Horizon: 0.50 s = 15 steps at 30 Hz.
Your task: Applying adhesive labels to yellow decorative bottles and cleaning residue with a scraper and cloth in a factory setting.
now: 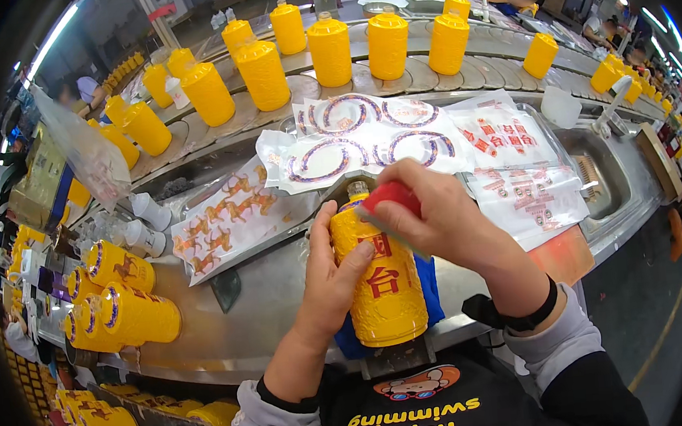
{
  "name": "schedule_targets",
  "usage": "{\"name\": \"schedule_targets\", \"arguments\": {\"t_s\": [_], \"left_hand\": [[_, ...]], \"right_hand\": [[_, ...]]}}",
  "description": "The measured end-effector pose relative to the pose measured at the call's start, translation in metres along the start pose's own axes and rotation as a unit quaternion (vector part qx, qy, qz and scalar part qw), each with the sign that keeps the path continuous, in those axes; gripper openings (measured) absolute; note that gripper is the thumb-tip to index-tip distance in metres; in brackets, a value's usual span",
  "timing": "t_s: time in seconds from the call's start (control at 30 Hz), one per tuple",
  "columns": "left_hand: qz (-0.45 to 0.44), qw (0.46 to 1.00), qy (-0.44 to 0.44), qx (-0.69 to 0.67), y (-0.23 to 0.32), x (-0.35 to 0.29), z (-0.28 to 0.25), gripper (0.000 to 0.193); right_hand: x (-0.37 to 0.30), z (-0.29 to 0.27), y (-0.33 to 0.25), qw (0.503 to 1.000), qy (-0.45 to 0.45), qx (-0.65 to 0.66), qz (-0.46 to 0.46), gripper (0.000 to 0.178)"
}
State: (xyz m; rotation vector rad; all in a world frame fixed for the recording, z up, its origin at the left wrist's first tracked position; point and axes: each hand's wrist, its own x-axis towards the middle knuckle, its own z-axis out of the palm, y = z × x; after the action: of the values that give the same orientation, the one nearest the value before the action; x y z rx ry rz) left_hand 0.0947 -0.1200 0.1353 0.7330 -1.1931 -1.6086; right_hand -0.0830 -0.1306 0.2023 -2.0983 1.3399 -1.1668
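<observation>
- Head view, near centre: the left hand (321, 288) curls round the left side of an embossed yellow bottle (387, 305) with red characters, neck pointing far; contents hidden.
- The right hand (443, 209) pinches a flat-edged red tool (396, 198) at its shoulder.
- Far: yellow bottles in a row (330, 52).
- Right: steel sink basin (613, 190).

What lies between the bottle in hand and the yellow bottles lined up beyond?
White sheets, patterned in purple, lie between the held bottle and that bottle row, in the head view.
</observation>
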Motion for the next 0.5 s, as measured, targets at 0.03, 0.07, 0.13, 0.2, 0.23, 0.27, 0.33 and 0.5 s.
{"name": "schedule_targets", "arguments": {"t_s": [0.03,0.07,0.13,0.2,0.23,0.27,0.33,0.5], "left_hand": [[0.002,1.000,-0.001,0.000,0.000,0.001,0.000,0.069],[0.006,1.000,-0.002,0.009,-0.001,-0.001,-0.001,0.069],[0.010,1.000,-0.003,0.019,-0.001,-0.002,-0.001,0.069],[0.007,0.999,0.011,0.046,0.002,-0.001,0.000,0.068],[0.008,0.999,0.010,0.046,0.002,-0.002,-0.003,0.068],[0.091,0.984,0.020,0.152,0.003,-0.004,-0.007,0.068],[0.188,0.931,0.026,0.312,0.014,-0.011,-0.010,0.066],[0.256,0.777,-0.090,0.568,0.033,-0.009,-0.004,0.065]], "right_hand": [[0.004,0.000,0.002,0.999,0.013,-0.043,-0.006,0.023],[0.006,-0.003,-0.003,0.998,0.011,-0.043,-0.038,0.021],[0.012,-0.001,-0.003,0.998,-0.017,-0.044,-0.035,0.020],[0.019,-0.003,0.002,0.995,0.016,-0.081,-0.050,0.020],[0.020,-0.007,0.006,0.988,0.076,-0.115,-0.067,0.021],[0.016,-0.010,0.004,0.996,0.073,-0.045,-0.014,0.021],[0.003,-0.014,0.004,0.997,0.068,0.026,0.039,0.020],[-0.032,-0.012,0.020,0.972,0.104,0.139,0.157,0.023]]}}
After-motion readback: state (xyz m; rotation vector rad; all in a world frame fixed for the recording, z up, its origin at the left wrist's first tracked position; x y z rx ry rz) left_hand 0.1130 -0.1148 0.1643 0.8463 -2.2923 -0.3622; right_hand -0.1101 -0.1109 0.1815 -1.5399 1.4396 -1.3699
